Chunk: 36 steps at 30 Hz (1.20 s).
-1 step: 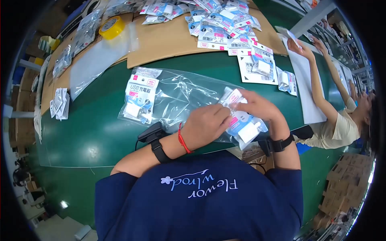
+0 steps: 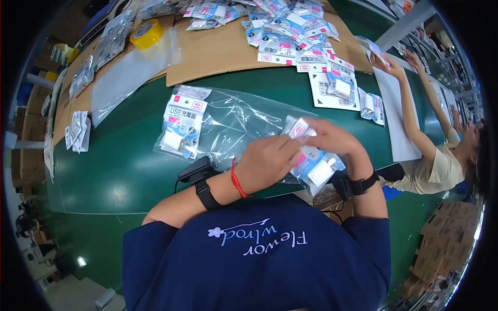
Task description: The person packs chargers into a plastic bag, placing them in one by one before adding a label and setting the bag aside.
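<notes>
A packaged white USB charger point(image 2: 314, 167) in a printed clear sachet lies tilted at the right end of a large clear plastic bag point(image 2: 233, 122). My right hand point(image 2: 332, 137) grips the sachet's upper part, its fingers closed. Beside it, my left hand point(image 2: 270, 159) is closed at the sachet's left edge, over the bag's plastic; its fingertips are partly hidden. Whether the sachet is inside the bag or on top cannot be made out. Another packaged charger point(image 2: 181, 124) shows upright at the bag's left end, apparently within the plastic.
Many packaged chargers point(image 2: 290, 31) are heaped on cardboard point(image 2: 218, 59) at the back. Yellow tape point(image 2: 147, 34) rests at back left, small packets point(image 2: 78, 132) below it. A loose packaged charger point(image 2: 370, 105) lies right. A co-worker point(image 2: 433, 160) holds a packet at far right.
My right fingers have shifted slightly over the top of the sachet, and the sachet has moved a little. The whole view has shifted slightly.
</notes>
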Each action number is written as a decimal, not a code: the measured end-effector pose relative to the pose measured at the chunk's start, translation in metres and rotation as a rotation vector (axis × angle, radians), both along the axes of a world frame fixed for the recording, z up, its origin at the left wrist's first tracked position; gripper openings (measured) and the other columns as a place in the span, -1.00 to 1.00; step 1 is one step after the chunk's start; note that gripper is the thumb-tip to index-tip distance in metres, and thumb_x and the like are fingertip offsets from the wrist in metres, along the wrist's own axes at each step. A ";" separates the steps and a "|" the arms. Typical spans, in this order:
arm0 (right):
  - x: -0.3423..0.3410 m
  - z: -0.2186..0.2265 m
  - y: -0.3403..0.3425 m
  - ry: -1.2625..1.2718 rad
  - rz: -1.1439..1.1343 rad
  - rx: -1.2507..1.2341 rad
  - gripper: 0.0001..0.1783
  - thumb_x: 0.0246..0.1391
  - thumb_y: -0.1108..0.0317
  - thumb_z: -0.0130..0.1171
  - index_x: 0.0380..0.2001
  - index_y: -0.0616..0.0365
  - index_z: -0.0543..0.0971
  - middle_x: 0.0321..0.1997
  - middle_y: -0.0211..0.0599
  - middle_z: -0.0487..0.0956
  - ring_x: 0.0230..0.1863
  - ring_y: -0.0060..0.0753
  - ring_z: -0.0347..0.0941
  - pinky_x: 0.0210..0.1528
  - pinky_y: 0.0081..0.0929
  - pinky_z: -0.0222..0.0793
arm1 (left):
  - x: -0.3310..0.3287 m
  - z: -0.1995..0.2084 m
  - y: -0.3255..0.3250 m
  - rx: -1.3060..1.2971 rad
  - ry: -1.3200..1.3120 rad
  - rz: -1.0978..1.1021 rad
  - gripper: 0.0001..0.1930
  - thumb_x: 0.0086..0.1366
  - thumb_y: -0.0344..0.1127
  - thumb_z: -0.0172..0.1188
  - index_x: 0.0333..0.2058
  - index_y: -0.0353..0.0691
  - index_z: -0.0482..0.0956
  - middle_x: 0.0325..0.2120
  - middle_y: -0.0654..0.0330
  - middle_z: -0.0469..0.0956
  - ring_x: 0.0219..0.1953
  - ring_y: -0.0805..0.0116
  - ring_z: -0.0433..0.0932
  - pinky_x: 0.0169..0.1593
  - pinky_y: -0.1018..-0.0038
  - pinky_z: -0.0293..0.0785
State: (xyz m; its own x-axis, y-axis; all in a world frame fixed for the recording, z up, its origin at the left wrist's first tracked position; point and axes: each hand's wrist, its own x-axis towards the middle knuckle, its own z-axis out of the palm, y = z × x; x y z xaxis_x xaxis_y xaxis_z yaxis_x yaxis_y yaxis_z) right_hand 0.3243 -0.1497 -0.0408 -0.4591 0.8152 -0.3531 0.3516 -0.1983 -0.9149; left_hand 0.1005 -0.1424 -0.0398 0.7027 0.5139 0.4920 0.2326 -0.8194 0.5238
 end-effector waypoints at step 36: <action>-0.194 -0.046 0.070 0.716 -0.738 0.097 -0.50 0.26 0.21 0.00 0.16 0.26 0.25 0.09 -0.15 0.40 0.06 -0.44 0.34 0.09 -0.49 0.27 | -0.006 -0.002 -0.027 0.281 -0.146 -0.218 -0.87 -0.01 -0.39 0.09 -0.43 -0.25 0.45 -0.52 0.25 0.37 -0.52 0.40 0.44 -0.49 0.52 0.40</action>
